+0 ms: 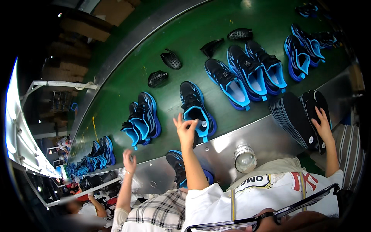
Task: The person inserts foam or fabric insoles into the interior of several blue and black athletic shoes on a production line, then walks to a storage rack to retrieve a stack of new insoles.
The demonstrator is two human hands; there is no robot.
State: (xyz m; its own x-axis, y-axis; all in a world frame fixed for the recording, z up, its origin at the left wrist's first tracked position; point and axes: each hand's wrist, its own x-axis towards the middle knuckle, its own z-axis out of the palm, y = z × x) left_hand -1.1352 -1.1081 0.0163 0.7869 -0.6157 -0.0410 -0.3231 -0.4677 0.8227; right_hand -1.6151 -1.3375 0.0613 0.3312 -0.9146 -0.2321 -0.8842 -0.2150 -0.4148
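My left hand is raised at the opening of a black-and-blue sneaker on the green surface. Its thumb and forefinger meet in a pinch, the other fingers fanned out; whatever the pinch may hold is too small to make out. Inside that sneaker a white round sticker shows. Over on the right, my right hand rests with fingers spread on black insoles, which lie beside another fanned pile of insoles. Several matching sneakers stand in a row beyond, light insides showing.
Perforated black plastic shoe forms lie farther back. More sneakers stand to the left, with a bunch beyond. A clear jar sits on the metal ledge. At my left, a co-worker's hand is close to the ledge.
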